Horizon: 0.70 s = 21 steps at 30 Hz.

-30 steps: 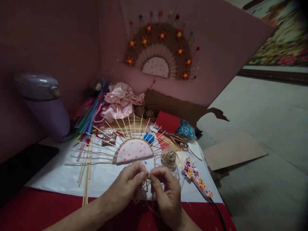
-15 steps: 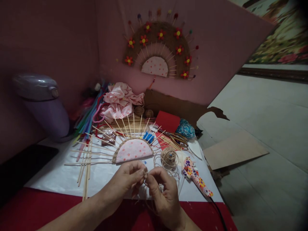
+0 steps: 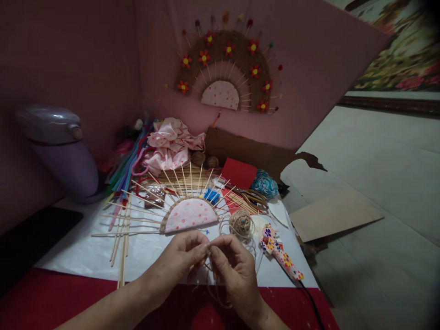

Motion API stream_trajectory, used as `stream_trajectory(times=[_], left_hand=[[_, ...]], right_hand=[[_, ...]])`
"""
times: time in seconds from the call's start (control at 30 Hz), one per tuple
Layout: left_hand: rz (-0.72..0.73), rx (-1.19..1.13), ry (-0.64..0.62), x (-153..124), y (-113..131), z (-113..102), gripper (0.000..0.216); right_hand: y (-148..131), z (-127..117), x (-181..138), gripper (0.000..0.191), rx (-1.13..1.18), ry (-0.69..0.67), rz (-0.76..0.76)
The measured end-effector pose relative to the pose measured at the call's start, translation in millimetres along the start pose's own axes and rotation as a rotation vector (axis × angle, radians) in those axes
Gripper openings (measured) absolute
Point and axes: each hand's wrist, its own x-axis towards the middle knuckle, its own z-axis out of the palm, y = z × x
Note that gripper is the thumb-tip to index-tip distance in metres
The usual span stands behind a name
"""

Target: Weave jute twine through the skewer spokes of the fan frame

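Observation:
My left hand [image 3: 180, 263] and my right hand [image 3: 233, 268] meet over the white sheet [image 3: 85, 250], fingertips pinched together on a strand of jute twine [image 3: 209, 275] that loops down beneath them. The twine leads up to a small jute ball [image 3: 241, 223] just beyond my right hand. Right behind my hands lies a pink half-disc with a jute edge and wooden skewers fanning out of it [image 3: 189, 213].
A flower-patterned glue gun [image 3: 280, 254] with a black cord lies to the right. Scissors [image 3: 254, 199], red felt [image 3: 239, 173], a blue yarn ball [image 3: 264, 184], pink fabric [image 3: 170, 144], pipe cleaners [image 3: 125, 167] and loose skewers [image 3: 122, 243] surround it. A finished fan decoration [image 3: 225, 68] hangs on the pink board; a purple appliance [image 3: 60, 146] stands left.
Both hands have stayed pinched on the twine, shifting slightly; the right hand has dropped a little and the fingertips have closed up together.

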Motion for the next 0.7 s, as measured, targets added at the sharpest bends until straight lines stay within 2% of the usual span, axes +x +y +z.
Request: stream_trajectory(times=[0.23, 0.43, 0.57, 0.7], left_hand=[[0.094, 0.045, 0.027, 4, -4, -1, 0.030], [0.217, 0.259, 0.042, -2, -1, -1, 0.021], [0.236, 0.419, 0.070, -7, 4, 3, 0.022], [0.255, 0.444, 0.095, -7, 3, 2, 0.024]], right_hand=[[11, -2, -1, 0.016, -0.088, -0.008, -0.006], [10, -2, 1, 0.019, -0.109, -0.002, 0.025], [8, -3, 2, 0.019, -0.171, 0.012, 0.031], [8, -3, 2, 0.017, -0.149, 0.009, 0.013]])
